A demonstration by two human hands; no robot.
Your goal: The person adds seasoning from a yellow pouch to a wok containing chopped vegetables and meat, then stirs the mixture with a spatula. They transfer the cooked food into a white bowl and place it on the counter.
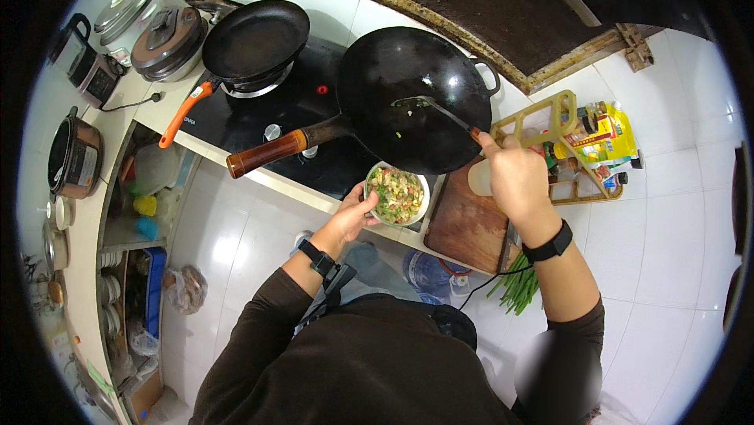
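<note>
My left hand [351, 213] grips a white bowl [425, 210] by its left side, close to the front edge of the stove. Fried rice [396, 196] with green and reddish bits fills it. My right hand [518, 180] is closed around the wooden end of a metal spatula [446, 111], whose blade rests in a black wok [377, 95]. A few food scraps [398, 135] lie on the wok's dark surface beside the blade. From the wok, a wooden handle [268, 154] points to the lower left.
An orange-handled frying pan [256, 42] sits on the black cooktop [218, 113]. Right of the wok are a wooden cutting board [462, 227] and a plastic rack [562, 113] of seasonings. Pots and a blender [88, 68] line the left counter. Green stalks [518, 289] hang below the board.
</note>
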